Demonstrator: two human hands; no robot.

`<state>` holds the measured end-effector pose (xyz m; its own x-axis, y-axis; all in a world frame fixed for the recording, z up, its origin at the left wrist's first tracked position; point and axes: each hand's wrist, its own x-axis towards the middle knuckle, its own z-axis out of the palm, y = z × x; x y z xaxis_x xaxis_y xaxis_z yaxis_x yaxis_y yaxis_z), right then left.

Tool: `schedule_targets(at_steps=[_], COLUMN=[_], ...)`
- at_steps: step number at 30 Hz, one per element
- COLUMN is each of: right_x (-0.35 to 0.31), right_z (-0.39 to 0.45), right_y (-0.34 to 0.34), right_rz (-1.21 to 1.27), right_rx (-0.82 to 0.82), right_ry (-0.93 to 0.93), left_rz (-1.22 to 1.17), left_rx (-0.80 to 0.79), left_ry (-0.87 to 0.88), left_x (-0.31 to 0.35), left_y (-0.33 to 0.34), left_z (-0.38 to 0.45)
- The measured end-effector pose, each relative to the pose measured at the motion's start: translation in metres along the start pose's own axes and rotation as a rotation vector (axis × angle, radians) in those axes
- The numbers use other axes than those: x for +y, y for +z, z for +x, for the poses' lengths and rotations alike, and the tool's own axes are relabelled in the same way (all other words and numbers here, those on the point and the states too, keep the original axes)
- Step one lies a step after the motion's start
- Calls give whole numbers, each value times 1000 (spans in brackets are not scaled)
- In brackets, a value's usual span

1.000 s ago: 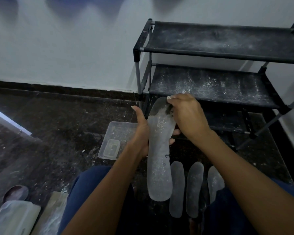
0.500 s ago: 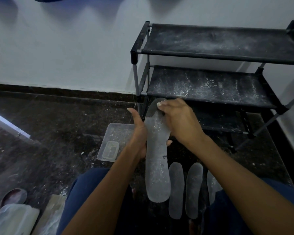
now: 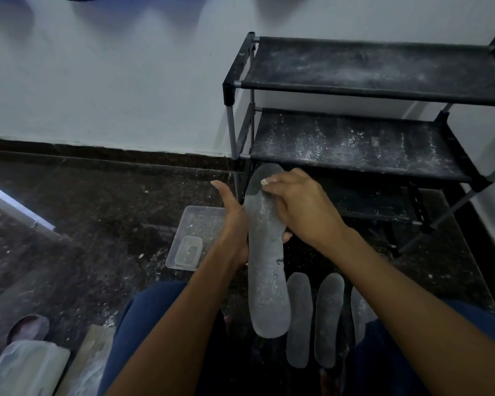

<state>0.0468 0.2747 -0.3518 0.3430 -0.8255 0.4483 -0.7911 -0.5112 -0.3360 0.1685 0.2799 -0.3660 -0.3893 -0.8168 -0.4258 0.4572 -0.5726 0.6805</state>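
Matt grey insole (image 3: 266,270) (powder-speckled), clear plastic tray (image 3: 196,224).

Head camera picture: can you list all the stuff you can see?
held insole: 1, grey with white specks, upright at centre
loose insoles: 3, grey, side by side on the floor, right of the held insole
plastic tub: 1, clear, on the floor left of the held insole
shoe rack: 1, black and dusty, against the wall at right
white container: 1, bottom left corner
trouser legs: 2, blue, bottom edge
left hand: 1, grips the held insole's left edge
right hand: 1, rests on its top end
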Motion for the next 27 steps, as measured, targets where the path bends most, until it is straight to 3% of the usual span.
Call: schedule_targets(at_steps=[4,8,13,18,22,27], right_x=[12,4,14,15,14,14], right_z=[4,0,5,5,5,5], right_y=[-5,-7,-13,-14,-17,-16], right_rz=[-88,-29,-56,-37,-78,-21], right_rx=[34,-15,52,-122,-9,-106], right_ry=[180,64,171,169,166,181], left_rz=[27,8,53,21,36,60], left_rx=[-29,-10,-18,5,0,49], left_ry=[-9,11,-21,-7,-14,5], left_x=[0,0,0,-1,-1,-1], left_y=[0,-2,0,-1,1,5], left_z=[0,0,1,1,1,-2])
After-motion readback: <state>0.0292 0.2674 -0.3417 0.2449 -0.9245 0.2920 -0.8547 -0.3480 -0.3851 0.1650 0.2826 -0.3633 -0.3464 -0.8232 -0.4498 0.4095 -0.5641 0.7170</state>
